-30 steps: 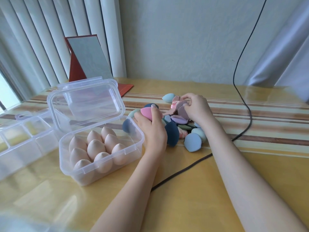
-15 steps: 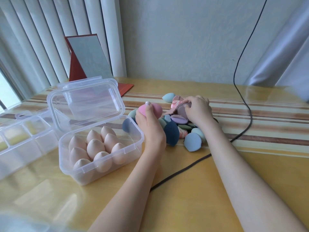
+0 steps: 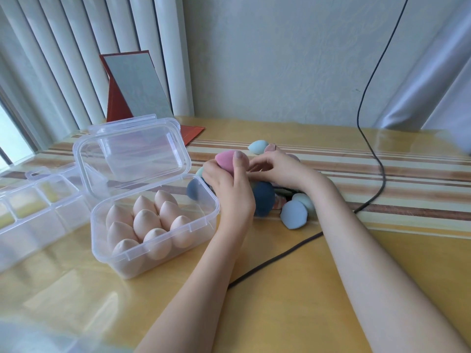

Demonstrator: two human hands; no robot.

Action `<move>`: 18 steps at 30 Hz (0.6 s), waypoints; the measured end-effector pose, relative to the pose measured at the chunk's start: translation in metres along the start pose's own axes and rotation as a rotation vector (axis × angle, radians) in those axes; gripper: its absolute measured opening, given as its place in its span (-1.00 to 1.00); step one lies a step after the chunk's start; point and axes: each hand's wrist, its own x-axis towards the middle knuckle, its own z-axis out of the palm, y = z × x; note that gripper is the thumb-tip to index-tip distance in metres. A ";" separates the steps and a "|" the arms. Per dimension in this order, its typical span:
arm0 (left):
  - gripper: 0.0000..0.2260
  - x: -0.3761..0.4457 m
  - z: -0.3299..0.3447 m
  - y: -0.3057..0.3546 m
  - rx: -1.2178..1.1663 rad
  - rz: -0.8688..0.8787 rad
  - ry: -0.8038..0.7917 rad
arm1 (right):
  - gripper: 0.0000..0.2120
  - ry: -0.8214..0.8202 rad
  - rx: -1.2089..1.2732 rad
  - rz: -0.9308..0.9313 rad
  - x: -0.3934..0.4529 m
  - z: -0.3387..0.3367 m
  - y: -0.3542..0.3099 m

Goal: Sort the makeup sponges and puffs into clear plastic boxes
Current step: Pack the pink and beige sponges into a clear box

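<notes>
Pink sponge [image 3: 227,160] in left hand [image 3: 230,186] beside open clear box [image 3: 155,225]

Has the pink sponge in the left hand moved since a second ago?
Yes. The left hand has lifted the pink sponge up and slightly left, toward the open clear box's raised lid and away from the loose pile.

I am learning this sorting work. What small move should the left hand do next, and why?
Probably carry the pink sponge left, away from the pile. The left hand already grips it, lifted clear. The open box holds only beige sponges, so the divided box may suit it.
</notes>
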 end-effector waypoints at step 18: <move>-0.64 0.002 0.002 -0.002 -0.154 -0.059 -0.017 | -0.50 0.415 0.011 0.132 0.002 -0.022 0.028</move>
